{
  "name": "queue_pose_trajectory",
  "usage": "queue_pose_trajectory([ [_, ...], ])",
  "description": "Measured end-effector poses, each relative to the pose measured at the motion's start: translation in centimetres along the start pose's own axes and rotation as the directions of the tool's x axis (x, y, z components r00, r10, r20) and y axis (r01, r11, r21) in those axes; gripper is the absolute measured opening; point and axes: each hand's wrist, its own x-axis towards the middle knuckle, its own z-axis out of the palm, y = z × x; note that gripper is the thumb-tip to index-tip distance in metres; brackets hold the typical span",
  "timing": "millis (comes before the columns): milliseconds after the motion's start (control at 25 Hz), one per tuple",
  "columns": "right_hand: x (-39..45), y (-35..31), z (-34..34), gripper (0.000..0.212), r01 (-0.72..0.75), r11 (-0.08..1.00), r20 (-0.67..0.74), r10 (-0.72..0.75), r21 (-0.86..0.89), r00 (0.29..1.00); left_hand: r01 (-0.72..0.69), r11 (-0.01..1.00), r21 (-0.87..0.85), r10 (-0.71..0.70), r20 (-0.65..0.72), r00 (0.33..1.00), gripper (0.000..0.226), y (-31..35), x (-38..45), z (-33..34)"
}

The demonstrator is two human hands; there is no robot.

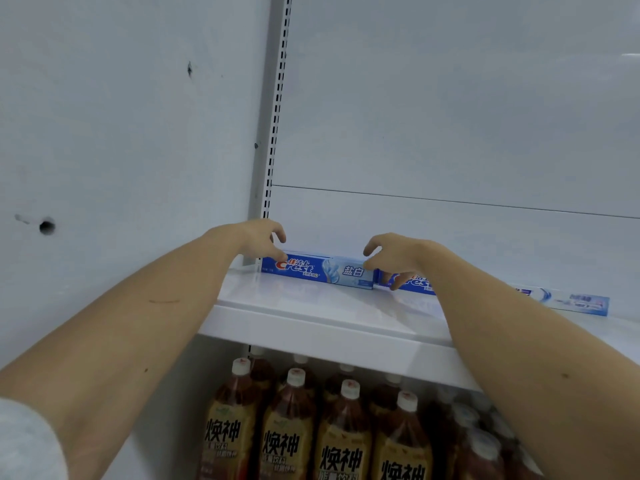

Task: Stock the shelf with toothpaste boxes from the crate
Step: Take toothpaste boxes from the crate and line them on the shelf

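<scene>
Reaching up to the white shelf (311, 320), we have our left hand (258, 239) and right hand (394, 254) at either end of the blue toothpaste box (317, 270) lying at the shelf's back left, fingers loosely curled and seemingly just off it. It looks light, stiff and easily dented, so we would pinch its ends gently. A second box (417, 284) sits partly behind our right hand, and the crate is out of view.

Three blue toothpaste boxes (317, 270) end to end along white shelf (311, 306).
</scene>
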Motion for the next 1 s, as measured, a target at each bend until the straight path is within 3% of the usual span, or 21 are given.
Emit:
queue_pose_trajectory([
  [240,-2.8,0.3,-1.5,0.029,0.016,0.994,-0.275,-0.045,-0.109,0.960,-0.015,0.993,-0.114,0.001,-0.122,0.992,0.054,2.8,-3.2,-1.1],
  [360,-5.4,0.9,-2.2,0.035,0.053,0.997,-0.347,-0.071,-0.060,0.935,-0.009,0.970,-0.241,-0.026,-0.140,0.990,0.056,5.1,-5.4,-1.3],
  [560,-11.0,3.5,-3.8,0.049,0.179,0.950,-0.387,-0.069,0.256,0.920,-0.017,0.893,-0.450,-0.068,-0.173,0.983,0.063,10.7,-10.2,-0.4],
  [760,-17.2,6.5,-4.9,0.055,0.214,0.786,-0.310,-0.029,0.580,0.950,-0.008,0.734,-0.679,-0.168,-0.193,0.967,0.062,16.7,-15.5,1.8],
  [1000,-24.8,10.8,-6.9,0.059,0.199,0.644,-0.198,-0.075,0.739,0.977,-0.018,0.647,-0.762,-0.243,-0.228,0.943,0.059,22.9,-22.3,3.1],
])
